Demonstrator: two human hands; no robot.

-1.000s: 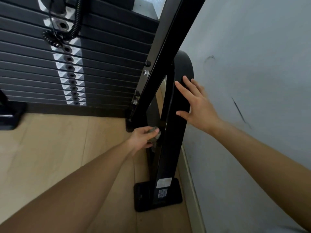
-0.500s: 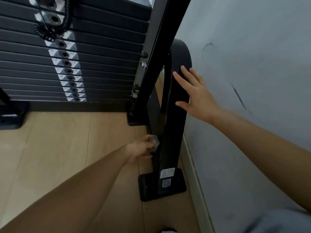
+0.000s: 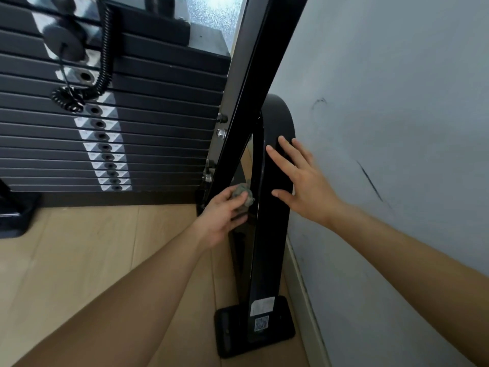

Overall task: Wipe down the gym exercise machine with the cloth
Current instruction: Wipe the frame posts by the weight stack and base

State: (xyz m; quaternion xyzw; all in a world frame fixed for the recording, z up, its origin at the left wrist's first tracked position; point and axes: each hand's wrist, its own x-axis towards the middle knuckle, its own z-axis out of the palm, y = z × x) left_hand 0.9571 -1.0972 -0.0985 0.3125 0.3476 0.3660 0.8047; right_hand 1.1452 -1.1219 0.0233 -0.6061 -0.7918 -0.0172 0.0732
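Note:
A black curved frame leg (image 3: pixel 267 247) of the gym machine runs down to a black foot plate (image 3: pixel 230 332) on the floor, close to the wall. My left hand (image 3: pixel 225 215) grips a small bunched grey cloth (image 3: pixel 242 193) and holds it against the inner left side of that leg, just below where a slanted black beam (image 3: pixel 254 83) meets it. My right hand (image 3: pixel 304 181) rests flat with straight spread fingers on the leg's outer face, above and right of the cloth.
A stack of black weight plates (image 3: pixel 158 123) with a selector pin on a coiled black cord (image 3: pixel 104 59) fills the upper left. Bolts (image 3: pixel 221 133) stick out of the slanted beam. A grey-white wall (image 3: pixel 397 128) and baseboard (image 3: pixel 304 282) close off the right. Wooden floor (image 3: pixel 79 247) lies on the left.
My left hand has moved up the leg with the cloth, after dipping lower half a second ago. My right hand stays on the leg's outer face.

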